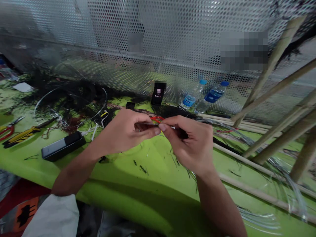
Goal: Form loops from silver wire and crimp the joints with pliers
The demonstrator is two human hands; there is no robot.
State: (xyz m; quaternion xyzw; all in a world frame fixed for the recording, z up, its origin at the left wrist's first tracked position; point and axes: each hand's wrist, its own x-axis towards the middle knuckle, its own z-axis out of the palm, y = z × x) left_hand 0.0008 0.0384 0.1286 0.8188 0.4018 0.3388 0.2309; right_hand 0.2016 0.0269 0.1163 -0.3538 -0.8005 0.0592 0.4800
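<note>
At far left on a green-covered table (153, 187) lie red-handled cutters (10, 130), their tips pointing right, and beside them a tool with a yellow-and-black handle (23, 136). Next, a grey-and-black power bank (61, 147) sits near the front edge, a white cable (94, 132) close to its right end. Behind it, a loop of pale wire (106, 97) rests over a tangle of dark strands.

At center, the left hand (124, 131) pinches a thin, dark, rod-like piece (148, 124) between thumb and curled fingers, leaving hardly any gap. The piece is held above the table and runs across to the right hand (191, 136), whose thumb and index finger are likewise closed on it; the two sets of fingertips nearly meet. Its exact nature cannot be told.

Beyond the hands, a dark phone (158, 97) stands near a perforated metal panel (111, 29). Right of it, two labelled plastic bottles with blue caps, one light-capped (188, 100) and one dark-capped (212, 96), stand side by side. At far right, wooden poles (268, 79) slant upward, with clear strands (297, 194) lying about them.
</note>
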